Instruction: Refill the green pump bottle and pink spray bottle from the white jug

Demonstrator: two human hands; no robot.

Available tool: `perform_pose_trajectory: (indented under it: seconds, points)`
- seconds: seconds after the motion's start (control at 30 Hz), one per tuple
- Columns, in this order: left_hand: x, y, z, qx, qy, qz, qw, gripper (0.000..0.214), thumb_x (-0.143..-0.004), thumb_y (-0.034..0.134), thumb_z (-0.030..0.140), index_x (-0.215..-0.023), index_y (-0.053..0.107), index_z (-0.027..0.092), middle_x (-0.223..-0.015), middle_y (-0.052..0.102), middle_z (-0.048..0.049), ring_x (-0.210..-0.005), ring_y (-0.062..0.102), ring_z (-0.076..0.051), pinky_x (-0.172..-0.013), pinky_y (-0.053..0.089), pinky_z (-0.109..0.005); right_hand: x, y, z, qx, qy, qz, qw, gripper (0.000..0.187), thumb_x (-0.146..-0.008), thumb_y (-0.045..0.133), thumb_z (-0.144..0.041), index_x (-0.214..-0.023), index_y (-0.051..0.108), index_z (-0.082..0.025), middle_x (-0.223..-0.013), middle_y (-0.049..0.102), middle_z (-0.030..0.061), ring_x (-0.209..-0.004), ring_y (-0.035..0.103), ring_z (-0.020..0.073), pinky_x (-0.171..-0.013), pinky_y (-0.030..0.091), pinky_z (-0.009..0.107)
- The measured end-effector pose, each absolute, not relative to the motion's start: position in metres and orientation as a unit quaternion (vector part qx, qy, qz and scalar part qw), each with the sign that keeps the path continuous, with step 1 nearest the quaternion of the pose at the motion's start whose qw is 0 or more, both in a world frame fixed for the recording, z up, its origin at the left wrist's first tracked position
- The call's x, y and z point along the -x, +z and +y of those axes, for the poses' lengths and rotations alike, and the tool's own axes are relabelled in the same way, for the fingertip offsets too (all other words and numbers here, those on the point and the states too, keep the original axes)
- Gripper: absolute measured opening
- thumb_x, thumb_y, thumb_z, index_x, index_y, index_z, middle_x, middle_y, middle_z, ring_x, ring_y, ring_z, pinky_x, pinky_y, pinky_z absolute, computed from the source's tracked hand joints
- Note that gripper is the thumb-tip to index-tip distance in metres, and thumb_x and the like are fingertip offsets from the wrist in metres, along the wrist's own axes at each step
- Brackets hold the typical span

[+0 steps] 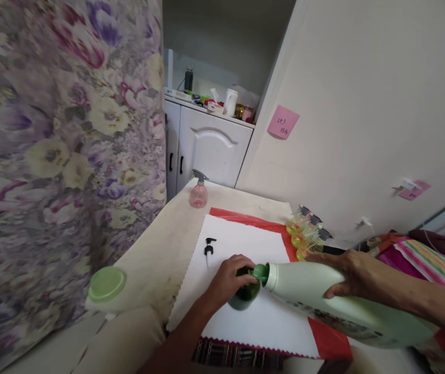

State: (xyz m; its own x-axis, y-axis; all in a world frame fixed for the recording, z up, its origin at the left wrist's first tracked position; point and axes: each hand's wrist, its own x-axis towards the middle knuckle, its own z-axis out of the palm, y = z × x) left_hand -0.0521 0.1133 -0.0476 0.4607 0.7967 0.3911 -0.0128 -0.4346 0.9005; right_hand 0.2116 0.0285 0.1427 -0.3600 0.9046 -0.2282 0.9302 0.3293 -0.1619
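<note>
My left hand (234,278) grips the neck of a dark green bottle (242,298) that stands on a white sheet (269,322). With my right hand (349,270) I hold a large pale green jug-like bottle (308,291), tipped almost level. Its green spout (261,272) is right at the dark bottle's mouth. Whether liquid is flowing I cannot tell. A black pump head (208,249) with a clear tube lies on the sheet, left of my left hand. At the table's left corner sits a light green round cap (107,284).
A pink spray bottle (199,192) stands at the table's far left. Several yellow spray bottles (304,234) cluster at the right back, near the wall. Red cloth (253,221) lies under the sheet. A floral curtain (70,156) hangs on the left.
</note>
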Motion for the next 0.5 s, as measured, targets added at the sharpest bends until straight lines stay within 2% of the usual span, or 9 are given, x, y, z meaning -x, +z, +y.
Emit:
perform_pose_trajectory:
  seconds: [0.23, 0.5]
  points:
    - [0.0511, -0.048, 0.1136, -0.721, 0.443, 0.268, 0.46, 0.017, -0.07, 0.073, 0.015, -0.085, 0.072, 0.021, -0.091, 0.069, -0.002, -0.091, 0.061, -0.019, -0.083, 0.044, -0.028, -0.2181, 0.1392, 0.0308, -0.561, -0.127, 0.816, 0.06, 0.067, -0.081, 0.059, -0.06, -0.137, 0.048, -0.027, -0.085, 0.074, 0.0057, -0.067, 0.069, 0.0235, -0.06, 0.047, 0.029]
    - [0.0507, -0.0486, 0.1148, -0.72, 0.441, 0.272, 0.461, 0.018, -0.068, 0.073, 0.013, -0.084, 0.073, 0.021, -0.09, 0.069, -0.002, -0.09, 0.061, -0.019, -0.083, 0.043, -0.028, -0.2141, 0.1424, 0.0306, -0.556, -0.144, 0.817, 0.06, 0.062, -0.081, 0.06, -0.059, -0.133, 0.051, -0.026, -0.085, 0.073, 0.004, -0.067, 0.068, 0.0221, -0.059, 0.045, 0.027]
